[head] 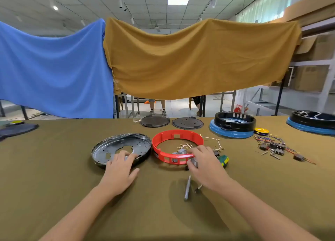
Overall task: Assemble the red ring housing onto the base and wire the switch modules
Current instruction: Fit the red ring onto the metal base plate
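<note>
Two bare forearms reach over the olive cloth worktop (54, 168): left hand (119, 170) flat on the shiny round metal base (108, 146); right hand (204, 166) pinches a grey switch module (194, 163) at the glossy red plastic ring (163, 153).

A workshop: stacked cardboard boxes (311, 46), metal shelving (326, 88), cloth-covered workbench (54, 168).

Two bare forearms, no sleeves; left hand (120, 165) and right hand (205, 165) ungloved, no rings, watch or wristbands.
</note>
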`<state>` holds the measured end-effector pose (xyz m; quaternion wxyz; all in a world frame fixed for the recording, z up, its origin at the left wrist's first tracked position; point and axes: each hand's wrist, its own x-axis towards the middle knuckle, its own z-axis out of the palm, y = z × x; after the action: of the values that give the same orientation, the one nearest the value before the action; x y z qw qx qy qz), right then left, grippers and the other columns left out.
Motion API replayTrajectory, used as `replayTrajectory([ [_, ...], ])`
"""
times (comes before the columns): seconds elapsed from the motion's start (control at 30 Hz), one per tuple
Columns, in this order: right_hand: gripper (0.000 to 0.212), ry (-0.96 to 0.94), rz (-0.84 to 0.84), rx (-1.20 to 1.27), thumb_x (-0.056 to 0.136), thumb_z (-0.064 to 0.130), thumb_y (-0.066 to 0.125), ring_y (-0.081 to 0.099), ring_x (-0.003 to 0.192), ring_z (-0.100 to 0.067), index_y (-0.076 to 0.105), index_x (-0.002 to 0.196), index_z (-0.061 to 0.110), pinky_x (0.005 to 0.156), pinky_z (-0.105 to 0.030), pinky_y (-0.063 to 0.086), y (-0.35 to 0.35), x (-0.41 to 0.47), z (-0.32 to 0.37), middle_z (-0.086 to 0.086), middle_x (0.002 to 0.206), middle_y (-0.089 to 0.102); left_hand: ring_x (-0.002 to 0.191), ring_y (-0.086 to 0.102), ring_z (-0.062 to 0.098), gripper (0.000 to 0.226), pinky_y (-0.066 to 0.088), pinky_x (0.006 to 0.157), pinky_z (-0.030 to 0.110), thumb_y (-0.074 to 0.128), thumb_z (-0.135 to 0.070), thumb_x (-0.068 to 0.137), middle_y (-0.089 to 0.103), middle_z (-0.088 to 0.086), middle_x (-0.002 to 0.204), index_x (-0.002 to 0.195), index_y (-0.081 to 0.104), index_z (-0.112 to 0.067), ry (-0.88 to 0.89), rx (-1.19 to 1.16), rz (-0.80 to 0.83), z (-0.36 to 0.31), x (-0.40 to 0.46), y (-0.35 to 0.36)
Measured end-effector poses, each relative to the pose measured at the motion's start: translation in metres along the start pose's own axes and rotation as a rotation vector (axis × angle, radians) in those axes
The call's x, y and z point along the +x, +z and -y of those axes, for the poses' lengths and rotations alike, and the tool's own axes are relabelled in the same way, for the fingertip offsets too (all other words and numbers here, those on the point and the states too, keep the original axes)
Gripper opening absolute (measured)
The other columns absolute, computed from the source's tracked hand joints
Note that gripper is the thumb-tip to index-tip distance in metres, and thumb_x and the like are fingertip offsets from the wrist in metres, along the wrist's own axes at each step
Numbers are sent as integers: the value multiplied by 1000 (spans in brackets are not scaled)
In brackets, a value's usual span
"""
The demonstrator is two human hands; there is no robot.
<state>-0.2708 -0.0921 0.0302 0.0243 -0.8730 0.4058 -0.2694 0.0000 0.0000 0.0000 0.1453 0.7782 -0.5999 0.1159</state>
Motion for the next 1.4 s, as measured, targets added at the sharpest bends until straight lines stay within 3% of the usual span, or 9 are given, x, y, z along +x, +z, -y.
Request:
replayTrajectory([
  [0.13,43,-23,29,-65,100,38,48,38,124,-19,49,138,18,107,-31,36,29,36,0,1,132,51,117,46,17,38,38,94,32,43,-47,99,47,-4,126,131,50,-27,3,38,-6,0,30,20],
  [0.3,36,-111,38,-154,99,47,45,45,117,-18,55,127,25,103,-33,36,64,51,-1,3,123,54,87,51,18,23,41,72,28,52,-34,98,57,-2,95,101,66,-16,21,-3,-147,6,33,35],
  [0.47,27,-133,-48,-125,97,35,57,51,108,-22,63,121,24,94,-37,44,73,49,-3,-2,114,56,82,54,17,18,42,68,28,57,-31,97,57,-3,90,94,64,-16,35,-58,-160,2,27,30],
  [0.6,28,-164,1,-129,99,33,52,49,112,-21,59,126,27,98,-36,39,73,48,-11,2,118,54,79,55,18,16,44,64,29,59,-30,96,56,-3,87,90,64,-15,26,-76,-154,-2,24,28],
  [0.83,27,-175,-40,-123,91,10,62,53,109,-24,66,116,18,91,-35,43,65,45,-4,-2,113,59,90,51,11,23,43,71,24,42,-40,101,52,-10,96,99,57,-23,-29,-53,-161,-1,23,25],
  [0.97,27,-145,-101,-87,82,2,73,57,99,-23,70,107,13,85,-36,49,58,46,0,-3,104,64,85,52,14,21,42,68,27,48,-37,100,53,-7,92,95,59,-19,-34,-98,-201,3,23,27],
  [1.1,30,-158,-167,-44,72,-8,78,59,88,-29,72,97,8,75,-45,54,55,45,0,-7,93,65,83,52,17,21,42,69,28,49,-36,100,54,-5,90,93,59,-19,-36,-107,-216,6,24,30],
  [1.27,27,-183,-186,-20,74,-7,77,58,85,-28,71,97,5,71,-47,54,51,42,4,-8,92,63,79,54,21,19,34,69,32,52,-34,99,57,-3,87,94,62,-18,-83,-35,-245,5,22,26],
  [1.4,25,-201,-220,-45,77,-6,75,58,82,-29,71,100,5,68,-47,53,52,43,3,-9,90,63,69,56,25,13,38,66,38,67,-27,91,59,1,77,85,66,-15,-139,-11,-325,7,21,23],
])
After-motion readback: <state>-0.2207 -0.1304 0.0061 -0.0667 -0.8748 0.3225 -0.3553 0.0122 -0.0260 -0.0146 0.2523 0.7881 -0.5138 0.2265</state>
